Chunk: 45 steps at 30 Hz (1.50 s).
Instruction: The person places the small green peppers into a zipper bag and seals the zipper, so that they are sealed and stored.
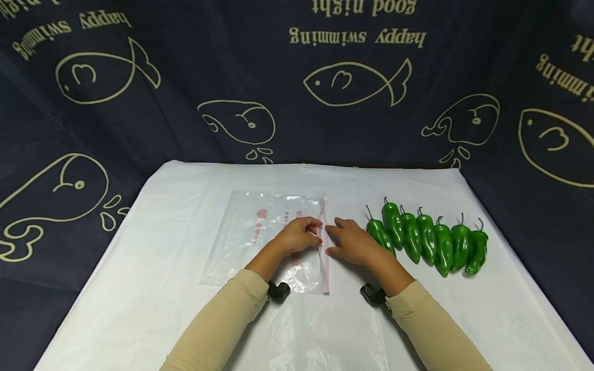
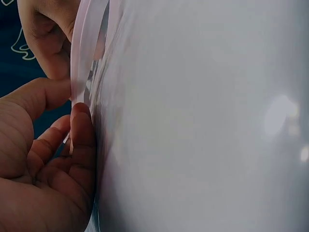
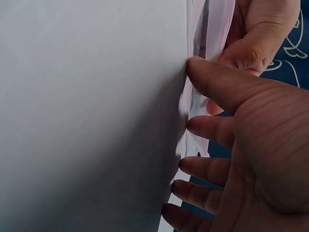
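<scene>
A clear zip bag with pink prints lies flat on the table, its pink zip strip along the right side. My left hand pinches the mouth of the bag just beside that strip. In the left wrist view the strip bows out, with a narrow gap at the mouth. My right hand touches the strip's outer edge, fingers spread and fairly straight. The right thumb rests against the bag's edge in the right wrist view. Right of that hand, several green peppers lie in a row.
The white-covered table ends at a dark blue cloth printed with fish and whales. Another clear plastic sheet or bag lies near the front, between the forearms. The leftmost pepper lies close to the right wrist.
</scene>
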Each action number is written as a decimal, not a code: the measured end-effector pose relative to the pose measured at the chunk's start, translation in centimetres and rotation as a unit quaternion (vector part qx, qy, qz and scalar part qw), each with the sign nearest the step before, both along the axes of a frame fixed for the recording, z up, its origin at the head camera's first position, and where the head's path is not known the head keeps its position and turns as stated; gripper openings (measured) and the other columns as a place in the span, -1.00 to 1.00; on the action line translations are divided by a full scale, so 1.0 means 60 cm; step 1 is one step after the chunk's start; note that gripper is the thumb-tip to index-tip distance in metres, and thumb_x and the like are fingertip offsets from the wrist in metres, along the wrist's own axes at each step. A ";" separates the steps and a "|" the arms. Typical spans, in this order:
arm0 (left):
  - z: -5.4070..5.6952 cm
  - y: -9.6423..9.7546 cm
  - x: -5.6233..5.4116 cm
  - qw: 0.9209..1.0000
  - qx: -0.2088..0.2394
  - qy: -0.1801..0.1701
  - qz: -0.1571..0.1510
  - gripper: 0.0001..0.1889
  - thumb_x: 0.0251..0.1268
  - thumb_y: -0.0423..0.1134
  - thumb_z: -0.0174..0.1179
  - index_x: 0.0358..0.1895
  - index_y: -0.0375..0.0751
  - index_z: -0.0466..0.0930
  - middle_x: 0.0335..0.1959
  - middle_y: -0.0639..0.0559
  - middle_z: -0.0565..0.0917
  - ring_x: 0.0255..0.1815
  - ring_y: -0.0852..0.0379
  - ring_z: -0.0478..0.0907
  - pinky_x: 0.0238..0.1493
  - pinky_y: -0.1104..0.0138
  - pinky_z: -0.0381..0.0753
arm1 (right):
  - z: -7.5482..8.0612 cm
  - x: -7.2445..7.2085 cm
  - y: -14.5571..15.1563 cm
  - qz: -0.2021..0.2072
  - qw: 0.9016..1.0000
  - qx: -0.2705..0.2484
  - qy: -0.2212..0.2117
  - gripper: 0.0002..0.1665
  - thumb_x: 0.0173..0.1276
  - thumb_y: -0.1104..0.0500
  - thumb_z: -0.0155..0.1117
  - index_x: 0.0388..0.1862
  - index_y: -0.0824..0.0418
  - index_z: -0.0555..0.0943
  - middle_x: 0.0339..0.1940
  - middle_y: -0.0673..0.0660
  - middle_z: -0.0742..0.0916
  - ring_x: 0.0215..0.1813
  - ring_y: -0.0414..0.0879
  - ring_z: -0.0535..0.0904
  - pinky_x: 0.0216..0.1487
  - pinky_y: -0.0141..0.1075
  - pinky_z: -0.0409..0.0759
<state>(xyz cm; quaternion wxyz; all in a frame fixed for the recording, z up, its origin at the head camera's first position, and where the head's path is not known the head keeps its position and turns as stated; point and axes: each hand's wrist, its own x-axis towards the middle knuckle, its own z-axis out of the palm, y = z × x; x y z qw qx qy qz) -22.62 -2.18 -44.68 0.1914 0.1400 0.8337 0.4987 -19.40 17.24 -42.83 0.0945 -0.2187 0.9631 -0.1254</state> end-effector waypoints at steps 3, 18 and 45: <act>0.002 0.004 0.002 1.000 0.001 0.012 -0.003 -0.54 0.07 -0.44 0.29 0.13 -0.24 0.62 -0.18 -0.04 0.59 -0.37 0.18 0.43 -0.47 0.45 0.43 | 0.001 0.001 0.002 0.004 1.000 0.015 0.004 -0.22 0.33 -0.10 0.35 0.43 0.23 0.43 0.44 0.40 0.38 0.42 0.33 0.26 0.32 0.20 0.36; 0.009 0.009 0.000 0.992 -0.100 0.072 -0.033 -0.62 0.14 -0.24 0.32 0.07 -0.21 0.64 -0.34 0.08 0.54 -0.43 0.24 0.41 -0.42 0.43 0.42 | -0.001 -0.007 0.003 0.013 1.000 0.025 0.004 -0.22 0.32 -0.11 0.35 0.43 0.21 0.44 0.43 0.37 0.41 0.42 0.31 0.26 0.31 0.20 0.36; 0.064 -0.038 0.009 0.998 -0.002 0.062 0.026 -0.46 0.05 -0.42 0.16 0.21 -0.35 0.57 -0.12 -0.13 0.61 -0.33 0.13 0.61 -0.31 0.38 0.63 | -0.006 -0.011 0.002 -0.009 1.000 0.021 -0.010 -0.20 0.27 -0.12 0.36 0.42 0.18 0.45 0.43 0.33 0.41 0.43 0.28 0.26 0.31 0.19 0.37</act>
